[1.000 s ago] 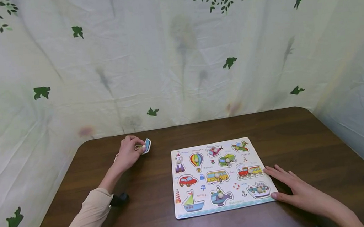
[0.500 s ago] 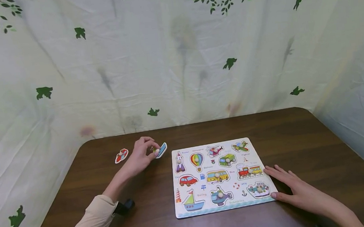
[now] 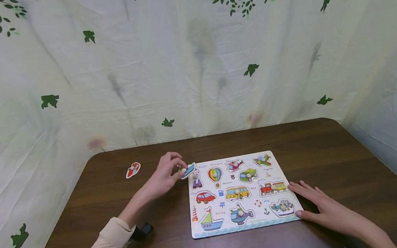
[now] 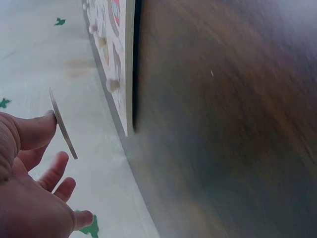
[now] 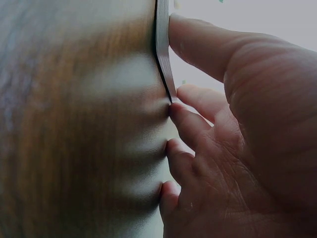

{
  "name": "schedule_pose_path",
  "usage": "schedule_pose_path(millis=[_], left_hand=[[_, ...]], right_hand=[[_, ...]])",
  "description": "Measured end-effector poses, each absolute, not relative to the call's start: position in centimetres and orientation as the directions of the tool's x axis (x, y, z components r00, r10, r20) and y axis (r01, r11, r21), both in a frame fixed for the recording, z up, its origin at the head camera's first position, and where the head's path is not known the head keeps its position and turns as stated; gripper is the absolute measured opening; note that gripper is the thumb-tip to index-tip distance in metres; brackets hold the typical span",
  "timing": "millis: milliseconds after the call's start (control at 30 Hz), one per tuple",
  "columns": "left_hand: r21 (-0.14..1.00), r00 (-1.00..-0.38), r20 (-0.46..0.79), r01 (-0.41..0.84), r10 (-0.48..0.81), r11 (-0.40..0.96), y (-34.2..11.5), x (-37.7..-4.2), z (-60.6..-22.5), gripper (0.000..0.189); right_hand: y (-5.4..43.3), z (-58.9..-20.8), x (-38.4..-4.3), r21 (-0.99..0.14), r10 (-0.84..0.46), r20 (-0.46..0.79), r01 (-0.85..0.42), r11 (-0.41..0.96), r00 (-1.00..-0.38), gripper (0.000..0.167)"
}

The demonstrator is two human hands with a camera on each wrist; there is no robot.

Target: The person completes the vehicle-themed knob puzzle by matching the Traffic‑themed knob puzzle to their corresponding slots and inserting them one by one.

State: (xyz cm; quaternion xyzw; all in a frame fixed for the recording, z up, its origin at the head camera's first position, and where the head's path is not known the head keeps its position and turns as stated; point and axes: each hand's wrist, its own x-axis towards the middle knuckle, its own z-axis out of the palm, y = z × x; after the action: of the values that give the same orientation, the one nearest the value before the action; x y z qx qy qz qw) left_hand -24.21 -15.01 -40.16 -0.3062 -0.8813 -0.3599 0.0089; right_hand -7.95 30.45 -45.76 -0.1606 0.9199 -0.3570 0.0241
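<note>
My left hand (image 3: 165,174) pinches a sailboat puzzle piece (image 3: 189,170), its blue hull showing, over the board's upper left corner near the rocket piece (image 3: 196,178). In the left wrist view, the thin piece (image 4: 63,126) appears edge-on, raised above the table beside the thumb. The white vehicle puzzle board (image 3: 253,178) lies flat and holds several knobbed pieces; the red car (image 3: 204,197) and sailing boat (image 3: 211,222) pictures show no knobs. Relaxed, spread fingers of my right hand (image 3: 331,211) rest on the table, with the thumb at the board's right edge (image 5: 163,37).
A red car piece (image 3: 133,170) with a knob lies on the dark wooden table (image 3: 341,155) left of the board. Behind the table hangs a pale curtain (image 3: 181,82) with leaf prints.
My left hand has carried the sailboat piece rightward from the table's back left to the board's corner, uncovering the red car piece. The right hand and board have stayed in place.
</note>
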Motion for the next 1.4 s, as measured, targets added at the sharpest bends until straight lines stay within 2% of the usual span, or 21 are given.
schedule_pose_path(millis=[467, 1067, 1400], left_hand=[[0.585, -0.747, 0.274, 0.63, 0.606, 0.511, -12.2, -22.1, -39.6, 0.015], [0.652, -0.71, 0.165, 0.6, 0.685, 0.464, -7.3, -20.2, -38.9, 0.012], [0.521, -0.641, 0.201, 0.71, 0.74, 0.474, -3.6, -20.1, -37.7, 0.009]], right_hand=[[30.5, -45.9, -7.9, -0.68, -0.313, 0.07, -0.274, 0.68, -0.947, 0.069], [30.5, -45.9, -8.0, -0.645, -0.325, 0.095, -0.307, 0.7, -0.941, 0.068], [30.5, -45.7, -8.0, -0.652, -0.315, 0.077, -0.287, 0.702, -0.946, 0.069]])
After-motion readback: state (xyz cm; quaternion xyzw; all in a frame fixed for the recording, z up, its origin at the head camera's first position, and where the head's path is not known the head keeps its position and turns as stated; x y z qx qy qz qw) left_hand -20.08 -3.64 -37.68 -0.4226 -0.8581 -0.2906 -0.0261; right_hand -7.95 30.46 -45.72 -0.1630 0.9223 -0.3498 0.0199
